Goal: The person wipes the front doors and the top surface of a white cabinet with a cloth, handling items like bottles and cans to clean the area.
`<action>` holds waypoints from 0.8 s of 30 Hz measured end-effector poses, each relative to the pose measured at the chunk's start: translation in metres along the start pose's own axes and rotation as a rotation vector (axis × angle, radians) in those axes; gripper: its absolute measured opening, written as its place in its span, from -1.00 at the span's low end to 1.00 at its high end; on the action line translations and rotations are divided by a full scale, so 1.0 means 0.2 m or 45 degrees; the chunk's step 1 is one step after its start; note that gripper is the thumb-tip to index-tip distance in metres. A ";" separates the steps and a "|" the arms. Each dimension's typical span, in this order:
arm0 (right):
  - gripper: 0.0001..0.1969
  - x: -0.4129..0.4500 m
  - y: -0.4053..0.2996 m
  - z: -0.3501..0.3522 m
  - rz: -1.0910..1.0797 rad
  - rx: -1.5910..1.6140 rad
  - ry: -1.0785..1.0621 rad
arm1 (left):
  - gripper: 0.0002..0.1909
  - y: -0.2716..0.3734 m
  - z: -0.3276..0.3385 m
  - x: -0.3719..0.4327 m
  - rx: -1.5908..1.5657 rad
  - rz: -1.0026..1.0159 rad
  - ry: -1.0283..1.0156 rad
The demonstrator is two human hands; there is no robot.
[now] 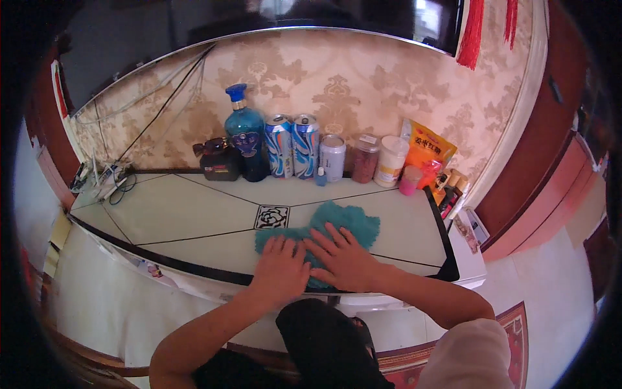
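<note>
A teal cloth [346,217] lies spread and rumpled on the pale glass top of a low cabinet [194,206], close to its front edge. My left hand [282,267] rests palm down on the cloth's near left part, fingers a little apart. Beside it, my right hand [340,257] lies flat on the cloth's middle with its fingers spread wide. The two hands almost meet at the thumbs. Neither one is curled around the cloth. Just beyond the cloth, a square black rose pattern [272,217] decorates the top.
Along the wall stand a blue bottle [247,141], sunglasses [210,146] on a dark box [218,167], two tall cans [291,148], a smaller can [333,158], jars [365,159] and an orange pouch [427,148]. Cables and a router [109,177] occupy the left end. A television [291,14] hangs above.
</note>
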State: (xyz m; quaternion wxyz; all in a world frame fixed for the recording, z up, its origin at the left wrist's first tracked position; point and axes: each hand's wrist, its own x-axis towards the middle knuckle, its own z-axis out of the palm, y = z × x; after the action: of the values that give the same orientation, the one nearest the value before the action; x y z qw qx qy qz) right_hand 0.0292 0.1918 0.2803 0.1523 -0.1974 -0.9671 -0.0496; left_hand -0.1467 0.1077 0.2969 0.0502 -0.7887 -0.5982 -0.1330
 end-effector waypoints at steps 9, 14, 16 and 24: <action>-0.36 -0.14 0.51 -0.14 0.442 -0.055 -0.232 | -0.45 0.13 0.37 0.65 -0.091 0.094 0.187; -0.30 -0.33 0.57 -0.15 0.575 -0.031 -0.230 | -0.47 0.30 0.39 0.70 -0.073 0.193 0.116; -0.29 -0.44 0.52 -0.18 0.590 -0.028 -0.278 | -0.46 0.38 0.37 0.62 -0.054 0.271 0.103; -0.23 -0.62 0.01 -0.37 0.527 0.018 -0.396 | -0.46 0.48 0.25 0.17 -0.205 0.431 0.182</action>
State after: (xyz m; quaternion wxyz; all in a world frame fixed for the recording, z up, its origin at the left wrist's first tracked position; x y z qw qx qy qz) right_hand 0.1596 0.1360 0.3122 0.0102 -0.3951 -0.9183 0.0205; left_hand -0.0382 0.1237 0.2647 0.0509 -0.8679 -0.4396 -0.2256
